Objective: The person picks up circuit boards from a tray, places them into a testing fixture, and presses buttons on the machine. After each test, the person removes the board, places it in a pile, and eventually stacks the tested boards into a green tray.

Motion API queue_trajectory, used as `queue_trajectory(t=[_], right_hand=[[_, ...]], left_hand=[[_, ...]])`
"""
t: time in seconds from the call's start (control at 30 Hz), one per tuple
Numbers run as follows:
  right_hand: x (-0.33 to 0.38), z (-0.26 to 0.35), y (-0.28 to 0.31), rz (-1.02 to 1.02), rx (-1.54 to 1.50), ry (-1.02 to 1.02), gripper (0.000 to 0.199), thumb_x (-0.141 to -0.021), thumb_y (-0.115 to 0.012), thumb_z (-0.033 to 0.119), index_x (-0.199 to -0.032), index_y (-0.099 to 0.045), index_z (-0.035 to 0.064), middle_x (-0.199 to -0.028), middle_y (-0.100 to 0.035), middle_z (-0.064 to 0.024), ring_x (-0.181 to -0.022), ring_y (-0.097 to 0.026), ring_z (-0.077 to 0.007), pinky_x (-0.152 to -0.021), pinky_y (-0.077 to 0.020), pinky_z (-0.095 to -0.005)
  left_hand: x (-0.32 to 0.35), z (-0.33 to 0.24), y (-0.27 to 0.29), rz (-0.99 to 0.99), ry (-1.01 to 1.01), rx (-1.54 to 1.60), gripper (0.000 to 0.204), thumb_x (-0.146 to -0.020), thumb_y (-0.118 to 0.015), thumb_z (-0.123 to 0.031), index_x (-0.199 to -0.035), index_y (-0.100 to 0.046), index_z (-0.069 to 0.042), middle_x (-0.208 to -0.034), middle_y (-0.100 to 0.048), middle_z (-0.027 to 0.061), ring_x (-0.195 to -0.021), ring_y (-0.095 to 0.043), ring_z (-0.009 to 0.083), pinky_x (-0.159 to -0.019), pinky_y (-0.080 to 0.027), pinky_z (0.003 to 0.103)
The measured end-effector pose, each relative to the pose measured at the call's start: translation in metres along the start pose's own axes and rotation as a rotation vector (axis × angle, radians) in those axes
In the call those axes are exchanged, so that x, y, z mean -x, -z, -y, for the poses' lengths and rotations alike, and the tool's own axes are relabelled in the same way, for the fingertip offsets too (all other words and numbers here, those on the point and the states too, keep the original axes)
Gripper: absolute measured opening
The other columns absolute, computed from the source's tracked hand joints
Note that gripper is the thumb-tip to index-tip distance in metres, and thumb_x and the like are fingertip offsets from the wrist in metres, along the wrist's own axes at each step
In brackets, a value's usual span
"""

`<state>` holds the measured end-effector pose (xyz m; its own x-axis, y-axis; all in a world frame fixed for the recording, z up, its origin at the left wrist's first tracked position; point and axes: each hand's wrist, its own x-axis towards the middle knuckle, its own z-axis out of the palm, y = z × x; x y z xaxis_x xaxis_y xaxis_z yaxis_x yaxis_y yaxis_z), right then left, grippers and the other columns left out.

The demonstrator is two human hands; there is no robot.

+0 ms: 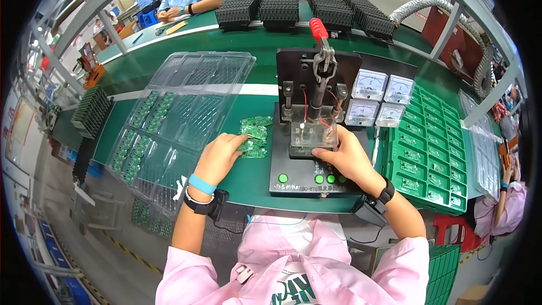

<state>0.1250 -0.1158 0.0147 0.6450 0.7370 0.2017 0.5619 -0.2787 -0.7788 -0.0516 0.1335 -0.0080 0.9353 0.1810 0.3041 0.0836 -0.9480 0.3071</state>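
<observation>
Left hand point(219, 157) fingers grip a circuit board point(252, 148); right hand point(345, 158) fingers rest open on test fixture point(307, 178)

The right hand point(344, 161) covers part of the black test fixture point(307, 178), so whatever lies under its palm is hidden. The left hand point(217, 158) hides some of the small green circuit boards point(254, 133). Dial readings on the white meters point(375, 99) are too small to tell

Green bench point(248, 175): trays point(186, 101), test fixture point(313, 135), boards point(254, 135).
</observation>
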Motion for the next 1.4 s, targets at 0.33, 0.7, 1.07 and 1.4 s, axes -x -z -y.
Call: queue_trajectory(t=[0.33, 0.7, 1.07, 1.4], right_hand=[[0.025, -0.006, 0.041, -0.050, -0.056, -0.143, 0.022, -0.078, -0.074, 0.004, -0.082, -0.052, 0.0020, -0.066, -0.053, 0.0031, -0.061, -0.047, -0.0040, -0.054, -0.0387, -0.0226], [0.104, -0.059, 0.139, -0.239, -0.042, -0.249, 0.019, -0.081, -0.071, 0.001, -0.090, -0.055, 0.0042, -0.077, -0.055, 0.0032, -0.070, -0.052, -0.0035, -0.061, -0.0405, -0.0194], [0.062, -0.233, 0.339, -0.805, -0.126, -0.408, 0.023, -0.089, -0.068, 0.012, -0.107, -0.058, 0.0009, -0.084, -0.062, -0.0019, -0.074, -0.061, -0.0098, -0.064, -0.0517, -0.0222], [0.069, -0.321, 0.372, -0.919, 0.144, -0.472, 0.031, -0.089, -0.064, 0.014, -0.113, -0.062, -0.0050, -0.094, -0.069, -0.0134, -0.080, -0.067, -0.0199, -0.073, -0.0535, -0.0295]], left_hand=[[-0.014, -0.081, -0.006, -0.113, -0.367, 0.151, 0.034, -0.077, -0.067, -0.001, -0.111, -0.064, 0.001, -0.111, -0.066, 0.0140, -0.103, -0.065, 0.0317, -0.086, -0.054, 0.037], [-0.034, -0.099, -0.025, 0.018, -0.425, -0.017, 0.042, -0.081, -0.067, -0.022, -0.118, -0.062, -0.002, -0.127, -0.061, 0.0109, -0.130, -0.048, 0.0293, -0.109, -0.031, 0.051], [-0.015, -0.147, 0.017, 0.178, -0.132, -0.143, 0.057, -0.078, -0.073, -0.038, -0.123, -0.060, -0.005, -0.131, -0.057, 0.0114, -0.131, -0.044, 0.0347, -0.110, -0.024, 0.057], [-0.126, -0.138, 0.061, -0.519, -0.227, 0.280, 0.069, -0.075, -0.076, -0.034, -0.131, -0.051, 0.000, -0.126, -0.056, 0.0196, -0.116, -0.053, 0.0379, -0.104, -0.036, 0.047]])
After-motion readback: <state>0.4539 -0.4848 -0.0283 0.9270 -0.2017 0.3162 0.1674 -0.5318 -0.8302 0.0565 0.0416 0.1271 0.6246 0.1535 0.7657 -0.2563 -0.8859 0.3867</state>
